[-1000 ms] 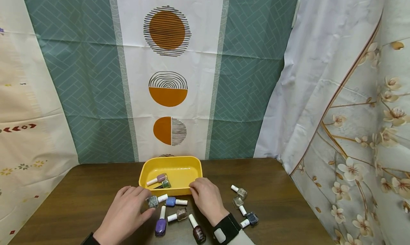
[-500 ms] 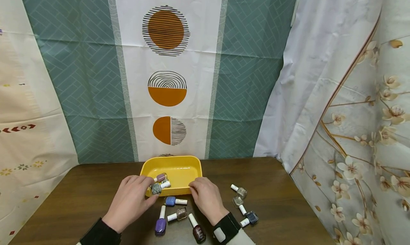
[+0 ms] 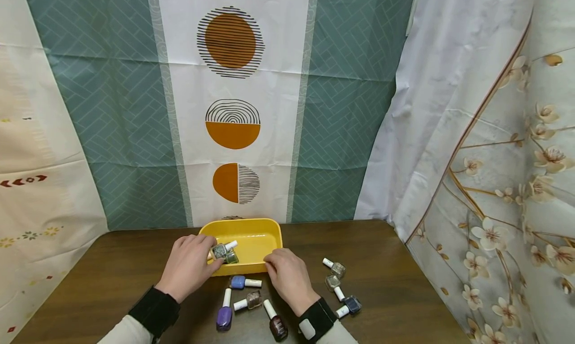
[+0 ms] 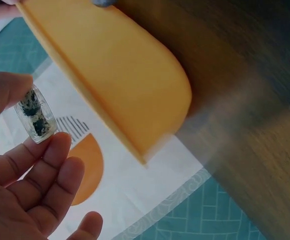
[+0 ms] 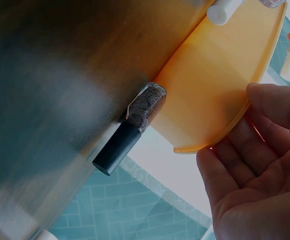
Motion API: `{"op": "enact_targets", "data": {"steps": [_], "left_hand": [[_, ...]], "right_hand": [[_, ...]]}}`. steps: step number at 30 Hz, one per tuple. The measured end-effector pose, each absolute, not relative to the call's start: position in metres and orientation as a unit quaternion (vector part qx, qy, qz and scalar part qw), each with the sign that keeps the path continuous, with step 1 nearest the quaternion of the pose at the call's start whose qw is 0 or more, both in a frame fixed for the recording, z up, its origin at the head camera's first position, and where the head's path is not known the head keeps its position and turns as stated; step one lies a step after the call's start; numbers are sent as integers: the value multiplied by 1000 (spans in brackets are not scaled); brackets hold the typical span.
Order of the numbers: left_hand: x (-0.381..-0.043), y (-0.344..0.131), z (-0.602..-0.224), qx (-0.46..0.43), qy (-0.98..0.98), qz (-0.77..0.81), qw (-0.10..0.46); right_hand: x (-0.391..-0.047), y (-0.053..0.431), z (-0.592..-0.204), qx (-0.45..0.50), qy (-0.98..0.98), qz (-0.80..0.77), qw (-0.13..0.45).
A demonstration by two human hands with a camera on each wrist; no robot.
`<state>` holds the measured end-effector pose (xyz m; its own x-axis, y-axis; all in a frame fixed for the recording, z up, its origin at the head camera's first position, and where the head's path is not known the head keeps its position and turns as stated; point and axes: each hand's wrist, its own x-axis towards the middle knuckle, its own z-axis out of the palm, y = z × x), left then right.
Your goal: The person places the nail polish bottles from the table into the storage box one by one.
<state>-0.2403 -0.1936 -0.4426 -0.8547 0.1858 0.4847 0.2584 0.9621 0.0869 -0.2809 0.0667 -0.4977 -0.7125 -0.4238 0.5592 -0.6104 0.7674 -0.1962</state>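
My left hand pinches a small clear nail polish bottle with dark flecks between thumb and fingers. In the head view that bottle, its white cap pointing right, is over the left part of the yellow tray. A green nail polish bottle lies in the tray right beside it; the pinkish one there is mostly hidden. My right hand grips the tray's front right rim, thumb on one side and fingers on the other in the right wrist view.
In front of the tray lie a blue bottle, a purple bottle, a glitter bottle and a dark red bottle. Right of my right hand are two pale glitter bottles and a dark blue bottle. Curtains hang behind the table.
My left hand has carried the flecked nail polish bottle from in front of the tray, up and over its front rim to the tray's left part. My right hand stays on the rim.
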Motion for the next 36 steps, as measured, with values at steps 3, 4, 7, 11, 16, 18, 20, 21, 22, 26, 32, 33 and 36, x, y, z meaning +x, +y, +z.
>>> {"op": "enact_targets", "data": {"steps": [3,4,7,11,16,18,20,21,22,26,32,33,36], "left_hand": [[-247,-195,-445,-106,-963,-70,236],[-249,-196,-446,-103,-964,-68,234],[-255,-197,-450,-90,-968,-63,224],[-264,-198,-457,-71,-976,-64,197],[-273,-199,-463,-56,-981,-73,172],[-277,-200,-464,-53,-981,-80,166],[-280,-201,-465,-50,-982,-84,160],[-281,-201,-466,-48,-983,-85,156],[-282,-201,-466,-47,-984,-85,152],[-285,-201,-468,-41,-986,-82,137],[-291,-199,-470,-39,-988,-83,123],[-292,-199,-470,-39,-989,-84,119],[-294,-198,-469,-36,-990,-82,105]], "right_hand": [[-281,67,-498,288,-902,188,259],[-281,67,-498,288,-902,189,260],[-281,67,-497,289,-902,189,260],[-281,67,-497,289,-902,189,257],[-281,67,-497,291,-901,189,262],[-282,67,-497,292,-900,188,263],[-282,67,-497,291,-901,187,260],[-282,67,-498,291,-902,186,258],[-282,67,-498,291,-903,185,256],[-282,67,-498,292,-904,186,250],[-282,67,-497,289,-905,187,249],[-282,67,-497,288,-906,185,248],[-281,68,-497,287,-908,181,246]]}}
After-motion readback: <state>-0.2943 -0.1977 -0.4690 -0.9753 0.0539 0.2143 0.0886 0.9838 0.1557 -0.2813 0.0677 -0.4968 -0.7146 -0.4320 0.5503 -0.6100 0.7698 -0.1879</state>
